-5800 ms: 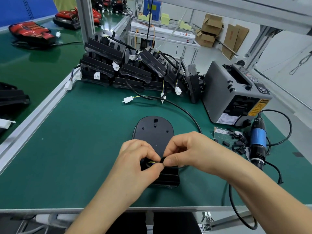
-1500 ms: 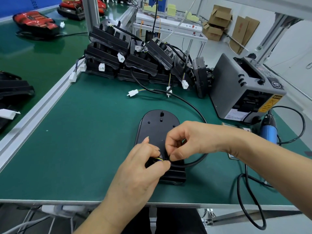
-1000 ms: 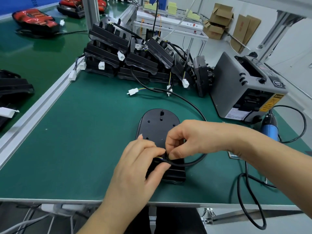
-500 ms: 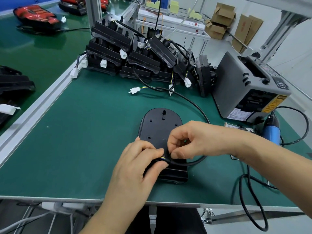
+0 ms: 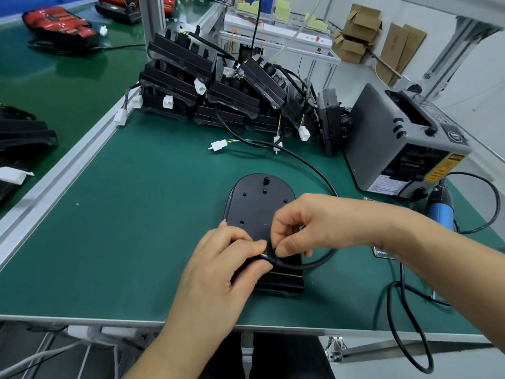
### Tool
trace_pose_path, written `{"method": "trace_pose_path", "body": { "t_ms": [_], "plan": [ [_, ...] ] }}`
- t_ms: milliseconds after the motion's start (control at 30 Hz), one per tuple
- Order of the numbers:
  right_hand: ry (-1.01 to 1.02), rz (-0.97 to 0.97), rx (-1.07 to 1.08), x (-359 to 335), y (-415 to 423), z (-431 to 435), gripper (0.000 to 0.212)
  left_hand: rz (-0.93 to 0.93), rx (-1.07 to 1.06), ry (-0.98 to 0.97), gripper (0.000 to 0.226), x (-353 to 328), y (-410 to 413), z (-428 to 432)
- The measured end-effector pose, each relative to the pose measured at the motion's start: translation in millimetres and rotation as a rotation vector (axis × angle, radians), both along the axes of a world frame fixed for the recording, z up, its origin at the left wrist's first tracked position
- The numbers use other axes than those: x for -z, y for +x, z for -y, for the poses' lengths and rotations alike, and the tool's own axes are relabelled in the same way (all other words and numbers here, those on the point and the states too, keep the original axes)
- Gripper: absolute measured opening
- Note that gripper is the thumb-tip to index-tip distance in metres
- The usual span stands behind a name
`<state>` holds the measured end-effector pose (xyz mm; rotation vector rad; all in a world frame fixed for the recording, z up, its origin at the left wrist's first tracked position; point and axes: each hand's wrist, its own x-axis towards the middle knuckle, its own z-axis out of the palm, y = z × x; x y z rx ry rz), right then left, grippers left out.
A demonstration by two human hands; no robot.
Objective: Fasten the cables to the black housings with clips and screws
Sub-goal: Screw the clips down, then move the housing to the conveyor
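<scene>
1. Pinching describes both hands. The left hand (image 5: pixel 218 269) has its thumb and curled fingers closed on the cable (image 5: pixel 314 265) at the end where thin coloured wires come out. The right hand (image 5: pixel 308 228) nips the same cable between thumb and forefinger, just beside the left.
2. Both grips meet over the near half of the black housing (image 5: pixel 259 206). It lies flat on the green mat (image 5: pixel 123 214) straight ahead of the person. Its long axis runs away from them, with the rounded end far and the ribbed end close to the table edge.
3. From the pinch the cable sweeps out to the right of the housing in a loop. It then runs back toward the stack of housings (image 5: pixel 207 86), with a white connector (image 5: pixel 218 145) lying near that far stretch.
4. No clip or screw can be made out (the fingers cover the spot where one would sit).
5. The step in hand looks like seating the cable end on the housing, so the next push would go straight down beneath the fingertips.
6. The electric screwdriver (image 5: pixel 440 214) lies off to the right, beside the grey machine (image 5: pixel 382 138). It is nearer the right hand, so that hand would likely fetch it while the left pins the cable.
</scene>
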<state>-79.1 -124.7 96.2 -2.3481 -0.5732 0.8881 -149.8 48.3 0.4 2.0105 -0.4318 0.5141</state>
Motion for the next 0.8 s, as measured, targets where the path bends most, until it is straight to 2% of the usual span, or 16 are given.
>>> {"method": "trace_pose_path", "body": {
  "t_ms": [100, 233, 500, 667, 800],
  "plan": [
    [-0.062, -0.041, 0.001, -4.8, 4.5, -5.9, 0.008, -0.011, 0.010, 0.049, 0.027, -3.9, 1.2, -2.3],
    [-0.147, -0.107, -0.009, -9.6, 10.8, -13.4, 0.013, -0.068, -0.016, 0.070, 0.034, -13.4, -0.1, 2.9],
    [-0.227, -0.206, 0.007, -10.1, 23.2, -22.8, 0.011, -0.205, -0.018, -0.007, 0.020, -14.4, 0.3, 9.3],
    [-0.230, -0.227, -0.012, -9.6, 25.1, -22.6, 0.011, -0.066, 0.089, 0.074, 0.006, -10.4, 0.2, 2.4],
    [-0.215, -0.234, -0.011, -7.9, 26.5, -20.1, 0.011, 0.078, 0.126, 0.167, 0.007, -2.3, 3.6, -4.4]
  ]
}}
